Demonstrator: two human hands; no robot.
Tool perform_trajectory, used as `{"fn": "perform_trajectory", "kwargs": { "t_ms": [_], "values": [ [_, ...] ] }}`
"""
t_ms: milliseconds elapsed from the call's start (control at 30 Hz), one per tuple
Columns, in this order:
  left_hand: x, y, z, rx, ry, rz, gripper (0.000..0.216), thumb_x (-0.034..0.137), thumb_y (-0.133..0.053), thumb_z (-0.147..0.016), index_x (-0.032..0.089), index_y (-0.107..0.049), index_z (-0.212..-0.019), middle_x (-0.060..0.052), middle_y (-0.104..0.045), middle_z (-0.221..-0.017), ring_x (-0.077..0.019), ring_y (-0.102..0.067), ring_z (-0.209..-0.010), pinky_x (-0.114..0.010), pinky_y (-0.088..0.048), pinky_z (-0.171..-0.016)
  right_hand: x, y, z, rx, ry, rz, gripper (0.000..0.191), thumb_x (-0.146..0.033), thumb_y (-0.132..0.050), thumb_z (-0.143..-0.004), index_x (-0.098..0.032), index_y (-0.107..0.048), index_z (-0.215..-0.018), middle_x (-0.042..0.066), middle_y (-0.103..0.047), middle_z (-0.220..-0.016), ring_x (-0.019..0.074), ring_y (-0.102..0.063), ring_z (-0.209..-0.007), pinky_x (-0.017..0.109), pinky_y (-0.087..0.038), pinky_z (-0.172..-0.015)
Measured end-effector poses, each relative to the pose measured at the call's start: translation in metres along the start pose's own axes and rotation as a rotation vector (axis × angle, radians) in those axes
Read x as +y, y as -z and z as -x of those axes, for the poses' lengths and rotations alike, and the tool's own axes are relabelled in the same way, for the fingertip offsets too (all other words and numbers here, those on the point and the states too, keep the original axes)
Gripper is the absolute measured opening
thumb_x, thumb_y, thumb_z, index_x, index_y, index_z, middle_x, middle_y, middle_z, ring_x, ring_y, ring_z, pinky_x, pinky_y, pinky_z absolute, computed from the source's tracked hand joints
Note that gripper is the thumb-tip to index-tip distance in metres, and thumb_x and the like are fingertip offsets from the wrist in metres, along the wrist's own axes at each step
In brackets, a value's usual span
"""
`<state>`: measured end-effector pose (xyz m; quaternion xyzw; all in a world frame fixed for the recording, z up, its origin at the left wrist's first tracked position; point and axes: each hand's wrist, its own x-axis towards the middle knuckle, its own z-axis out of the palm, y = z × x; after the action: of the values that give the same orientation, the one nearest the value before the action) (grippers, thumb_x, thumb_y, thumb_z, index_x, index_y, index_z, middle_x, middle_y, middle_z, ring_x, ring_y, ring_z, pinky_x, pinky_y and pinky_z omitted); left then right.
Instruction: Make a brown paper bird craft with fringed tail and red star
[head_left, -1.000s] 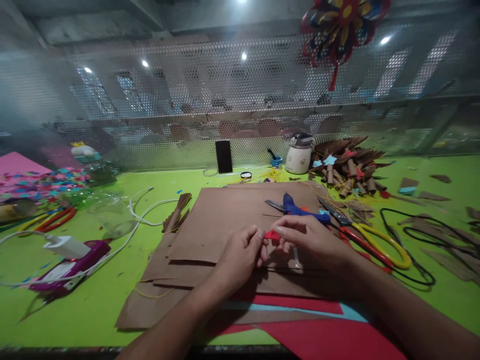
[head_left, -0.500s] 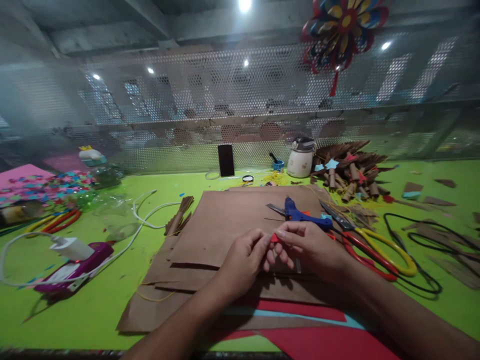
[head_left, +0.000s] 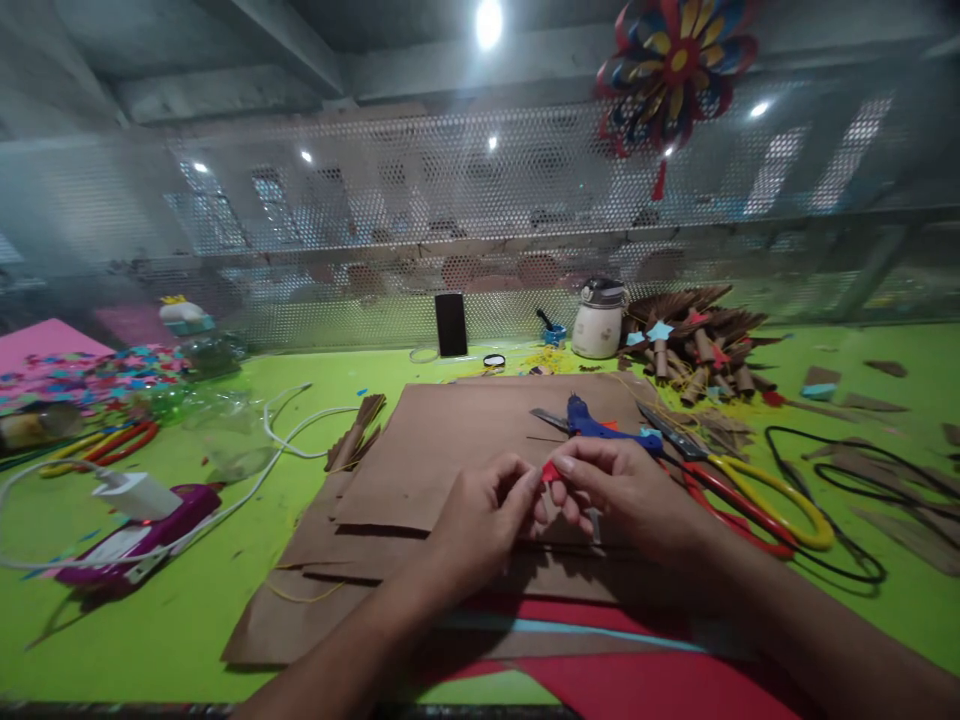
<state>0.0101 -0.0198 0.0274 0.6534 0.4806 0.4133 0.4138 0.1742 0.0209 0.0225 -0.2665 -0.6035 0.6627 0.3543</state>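
Note:
A small piece of red paper (head_left: 551, 471) is pinched between my two hands, over a stack of brown paper sheets (head_left: 442, 440). My left hand (head_left: 491, 505) grips its left side with thumb and forefinger. On its right side, my right hand (head_left: 619, 490) holds it the same way; the other fingers curl beneath. Just beyond the right hand lies a blue glue gun (head_left: 600, 418). Beside it rest large scissors (head_left: 739, 490) with red and yellow handles, their blades pointing away from me. Red paper sheets (head_left: 645, 685) lie under my forearms at the front.
At the back right is a pile of folded brown paper pieces (head_left: 705, 345) with paper stars, beside a white bottle (head_left: 598, 325). A purple power strip (head_left: 142, 540) with a white charger and cable sits at left. A black cord (head_left: 847, 500) loops at right.
The view has shifted slightly. Both hands stay at almost the same place, and the red paper piece shows a little more between the fingertips.

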Motion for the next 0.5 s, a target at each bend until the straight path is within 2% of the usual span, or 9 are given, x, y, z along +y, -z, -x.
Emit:
{"fn": "perform_trajectory", "kwargs": {
  "t_ms": [100, 233, 367, 500],
  "values": [
    [0.001, 0.000, 0.002, 0.070, -0.121, -0.209, 0.028, 0.034, -0.044, -0.087, 0.016, -0.053, -0.067, 0.003, -0.054, -0.059, -0.0071, -0.047, -0.053, -0.018, -0.036, -0.054, 0.001, 0.001, 0.000, -0.007, -0.001, -0.016, 0.025, -0.038, -0.055, -0.084, -0.014, -0.059, -0.079, 0.000, -0.058, -0.067, 0.0075, -0.050, -0.052, 0.019, -0.039, -0.045],
    [-0.004, 0.002, -0.002, 0.060, -0.152, -0.272, 0.029, 0.033, -0.043, -0.087, 0.016, -0.051, -0.065, 0.004, -0.050, -0.055, -0.0073, -0.045, -0.051, -0.019, -0.034, -0.053, 0.001, 0.001, -0.002, -0.002, 0.018, 0.072, 0.030, -0.044, -0.055, -0.081, -0.014, -0.058, -0.079, 0.000, -0.057, -0.067, 0.0075, -0.050, -0.053, 0.020, -0.039, -0.047],
    [-0.004, 0.002, -0.004, -0.014, -0.114, -0.157, 0.029, 0.037, -0.044, -0.086, 0.015, -0.051, -0.067, 0.003, -0.051, -0.059, -0.0080, -0.045, -0.054, -0.019, -0.034, -0.053, 0.001, -0.002, -0.003, 0.034, 0.054, 0.129, 0.031, -0.044, -0.064, -0.074, -0.014, -0.054, -0.073, -0.002, -0.056, -0.061, 0.0066, -0.048, -0.050, 0.020, -0.038, -0.048],
    [0.012, 0.006, 0.003, -0.179, -0.013, 0.077, 0.029, 0.040, -0.042, -0.086, 0.015, -0.050, -0.074, 0.003, -0.052, -0.061, -0.0060, -0.043, -0.049, -0.018, -0.032, -0.047, -0.003, -0.004, 0.002, -0.014, 0.099, 0.120, 0.028, -0.042, -0.061, -0.077, -0.015, -0.054, -0.072, -0.002, -0.055, -0.060, 0.0066, -0.048, -0.047, 0.020, -0.037, -0.043]
  ]
}}
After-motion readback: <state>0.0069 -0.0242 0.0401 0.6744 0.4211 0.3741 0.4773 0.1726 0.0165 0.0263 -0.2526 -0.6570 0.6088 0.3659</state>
